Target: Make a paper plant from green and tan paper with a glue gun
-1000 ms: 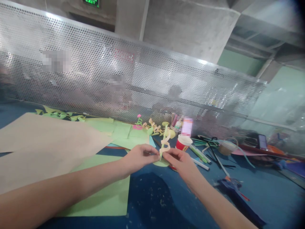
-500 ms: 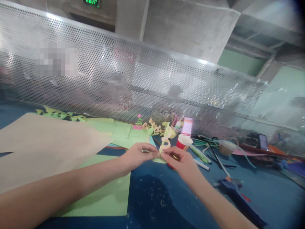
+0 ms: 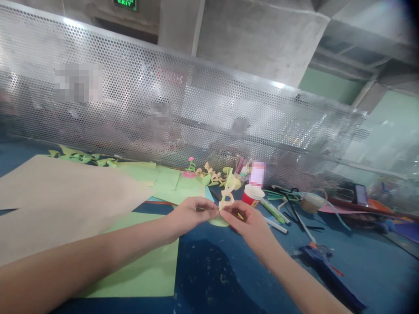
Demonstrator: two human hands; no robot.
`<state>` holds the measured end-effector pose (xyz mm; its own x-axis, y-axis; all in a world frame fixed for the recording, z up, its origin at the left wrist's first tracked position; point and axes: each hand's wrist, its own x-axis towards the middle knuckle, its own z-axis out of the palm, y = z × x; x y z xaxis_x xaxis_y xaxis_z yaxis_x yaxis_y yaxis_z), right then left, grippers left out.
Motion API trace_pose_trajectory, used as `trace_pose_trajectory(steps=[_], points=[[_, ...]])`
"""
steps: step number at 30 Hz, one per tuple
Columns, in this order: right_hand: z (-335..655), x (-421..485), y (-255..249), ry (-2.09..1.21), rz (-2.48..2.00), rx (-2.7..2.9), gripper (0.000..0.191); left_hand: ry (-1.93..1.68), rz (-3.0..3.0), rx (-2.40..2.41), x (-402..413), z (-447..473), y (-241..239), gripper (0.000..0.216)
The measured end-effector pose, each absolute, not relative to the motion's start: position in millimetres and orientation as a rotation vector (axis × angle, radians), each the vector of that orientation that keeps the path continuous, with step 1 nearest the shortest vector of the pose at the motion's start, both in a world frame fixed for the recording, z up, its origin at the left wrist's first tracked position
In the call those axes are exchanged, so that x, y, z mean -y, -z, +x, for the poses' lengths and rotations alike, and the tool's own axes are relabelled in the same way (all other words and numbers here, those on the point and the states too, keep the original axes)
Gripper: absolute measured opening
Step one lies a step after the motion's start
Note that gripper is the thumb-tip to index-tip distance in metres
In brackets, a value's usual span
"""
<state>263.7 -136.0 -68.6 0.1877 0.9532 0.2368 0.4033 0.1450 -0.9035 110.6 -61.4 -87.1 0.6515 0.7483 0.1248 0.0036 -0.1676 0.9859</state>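
A small paper craft with a peach paper spiral (image 3: 228,197) winding up a light green stem stands upright between my two hands. Its round light green base (image 3: 218,222) shows below my fingertips. My left hand (image 3: 193,213) is closed in a pinch at the spiral's lower end, thumb against fingers. From the other side my right hand (image 3: 247,221) pinches the same low spot, its fingertips nearly touching the left ones. The fingers hide the exact point of contact. Just behind the right hand stands a red and white paper cup (image 3: 252,195).
Green sheets (image 3: 150,270) and a large beige sheet (image 3: 65,192) lie at left. Behind are paper scraps (image 3: 83,158) and a pink-based spiral (image 3: 190,168). Markers (image 3: 276,212), a blue glue gun (image 3: 330,272) and a phone (image 3: 361,194) lie at right. A perforated metal screen (image 3: 131,96) borders the table.
Both hands stay almost in place, still pinching the craft. The peach spiral's loops and the base have shifted very slightly.
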Motion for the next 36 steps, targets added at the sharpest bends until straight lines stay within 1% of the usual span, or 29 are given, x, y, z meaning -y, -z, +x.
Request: trace_pose_trajectory(steps=[7, 11, 15, 17, 22, 29, 36], points=[[264, 137, 68, -0.716, -1.429, 1.352, 0.028, -0.743, 1.645, -0.633, 60, 109, 86, 0.031], [267, 133, 69, -0.75, -1.372, 1.168, 0.024, -0.751, 1.686, -0.653, 59, 108, 85, 0.031], [277, 123, 84, -0.748, -1.393, 1.081, 0.02, -0.788, 1.726, -0.676, 48, 108, 93, 0.03], [284, 118, 96, -0.682, -1.454, 1.179, 0.018, -0.831, 1.781, -0.718, 41, 108, 101, 0.03], [290, 116, 117, -0.375, -1.58, 1.59, 0.012, -0.96, 2.134, -0.857, 26, 106, 119, 0.022], [277, 127, 124, -0.06, -1.653, 1.912, 0.01, -0.818, 2.366, -0.927, 26, 104, 129, 0.015], [278, 127, 130, 0.041, -1.664, 1.963, 0.01, -0.794, 2.4, -1.062, 31, 104, 130, 0.018]])
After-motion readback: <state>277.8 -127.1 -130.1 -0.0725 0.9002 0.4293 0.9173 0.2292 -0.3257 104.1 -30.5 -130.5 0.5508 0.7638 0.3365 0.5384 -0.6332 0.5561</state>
